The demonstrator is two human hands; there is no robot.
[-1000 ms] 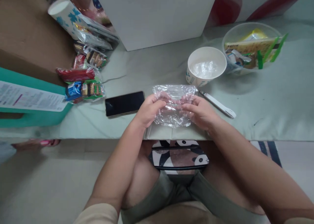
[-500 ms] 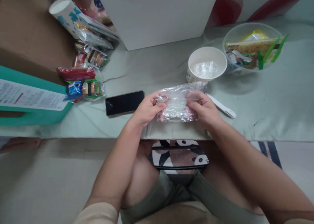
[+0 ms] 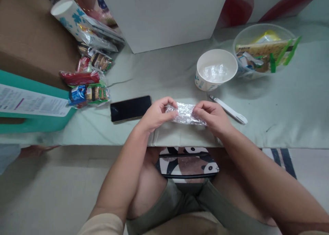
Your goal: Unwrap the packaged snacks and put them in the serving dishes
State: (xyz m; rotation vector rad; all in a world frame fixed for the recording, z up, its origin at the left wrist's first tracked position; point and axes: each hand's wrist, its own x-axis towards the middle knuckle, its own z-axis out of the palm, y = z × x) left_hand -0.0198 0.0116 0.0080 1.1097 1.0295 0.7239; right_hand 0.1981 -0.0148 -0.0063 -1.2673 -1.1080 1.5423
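A crinkled piece of clear plastic wrap (image 3: 185,113) is stretched between my two hands, just above the front of the table. My left hand (image 3: 160,114) pinches its left end between thumb and fingers. The right end is pinched the same way by my right hand (image 3: 212,115). Beyond my right hand stands a paper cup (image 3: 216,70) with crumpled clear plastic inside. A white utility knife (image 3: 230,110) lies to the right of that hand. Left of my left hand is a black phone (image 3: 131,108), lying flat.
A clear bowl (image 3: 264,70) of packaged snacks stands at the back right. Several wrapped snacks (image 3: 79,78) and stacked paper cups (image 3: 67,17) lie by a brown box (image 3: 28,39) at left. A white box (image 3: 167,19) stands at the back. Panda-patterned fabric (image 3: 189,163) shows between my legs.
The plastic wrap went from a wide sheet to a narrow folded strip between my hands. Both hands kept their grip and nearly their place.
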